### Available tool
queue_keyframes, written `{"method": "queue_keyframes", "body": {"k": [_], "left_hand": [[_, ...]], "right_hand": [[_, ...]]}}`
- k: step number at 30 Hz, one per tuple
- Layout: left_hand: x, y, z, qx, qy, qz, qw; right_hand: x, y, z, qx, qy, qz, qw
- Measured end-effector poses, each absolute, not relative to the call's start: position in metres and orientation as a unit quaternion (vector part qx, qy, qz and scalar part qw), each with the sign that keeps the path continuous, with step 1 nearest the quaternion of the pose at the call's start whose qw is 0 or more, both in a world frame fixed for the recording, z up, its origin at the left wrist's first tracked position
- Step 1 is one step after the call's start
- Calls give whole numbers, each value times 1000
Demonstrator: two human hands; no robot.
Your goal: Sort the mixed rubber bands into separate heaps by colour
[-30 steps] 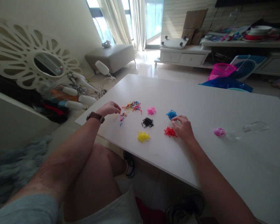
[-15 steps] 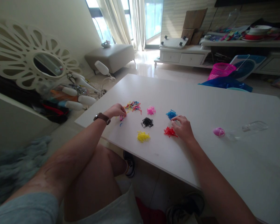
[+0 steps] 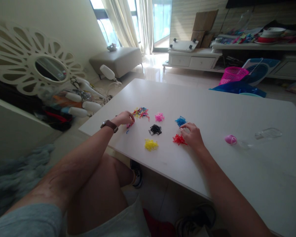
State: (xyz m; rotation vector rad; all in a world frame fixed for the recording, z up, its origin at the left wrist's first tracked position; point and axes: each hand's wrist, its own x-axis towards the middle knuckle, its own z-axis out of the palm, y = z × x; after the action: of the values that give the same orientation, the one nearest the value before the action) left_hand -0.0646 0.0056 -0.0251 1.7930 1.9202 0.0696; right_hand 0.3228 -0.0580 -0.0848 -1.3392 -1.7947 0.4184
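Since a second ago the left hand (image 3: 125, 118) has shifted toward 3 o'clock and now hides part of a small heap of mixed pink and black looped bands (image 3: 128, 126); the right hand (image 3: 192, 133) has kept its place.

Taking the heap of small black looped bands (image 3: 155, 129) as the dial's centre, on the white rectangular table (image 3: 212, 108), the left hand is between 9 and 10, fingers bent downward; whether they grasp a band I cannot tell. The right hand is at 3, thumb and fingers drawn together at the near edge of the bright blue band heap (image 3: 181, 121), covering one side of the red band heap (image 3: 180, 139); its grasp cannot be made out either.

The pink band heap (image 3: 159, 117) lies at 1, the yellow band heap (image 3: 151, 144) between 6 and 7, and the larger multicoloured band heap (image 3: 141, 113) between 10 and 11, just beside the left fingertips.

Farther out at 3 are a pink bud-shaped object (image 3: 231, 139) and a clear bottle (image 3: 268, 133) on its side. Beyond the table, a bright pink mesh basket (image 3: 234, 75) stands at 2.

Count: five single-colour heaps, two mixed heaps, one stray blue band (image 3: 127, 132), one bottle, one basket; bands within heaps are too small to count.
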Motion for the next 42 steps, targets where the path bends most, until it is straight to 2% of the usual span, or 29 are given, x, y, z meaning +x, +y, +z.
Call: {"method": "queue_keyframes", "body": {"k": [8,20,24,42], "left_hand": [[-67,7,-26,644,712,31,278],[-81,2,-13,607,705,176,323],[-79,0,-13,588,690,200,373],[-66,-5,-7,538,673,213,460]], "right_hand": [[323,-58,-85,-532,-717,167,419],[323,-58,-84,-536,-715,172,415],[324,-57,-85,-532,-718,178,412],[323,-58,-85,-531,-717,180,415]]}}
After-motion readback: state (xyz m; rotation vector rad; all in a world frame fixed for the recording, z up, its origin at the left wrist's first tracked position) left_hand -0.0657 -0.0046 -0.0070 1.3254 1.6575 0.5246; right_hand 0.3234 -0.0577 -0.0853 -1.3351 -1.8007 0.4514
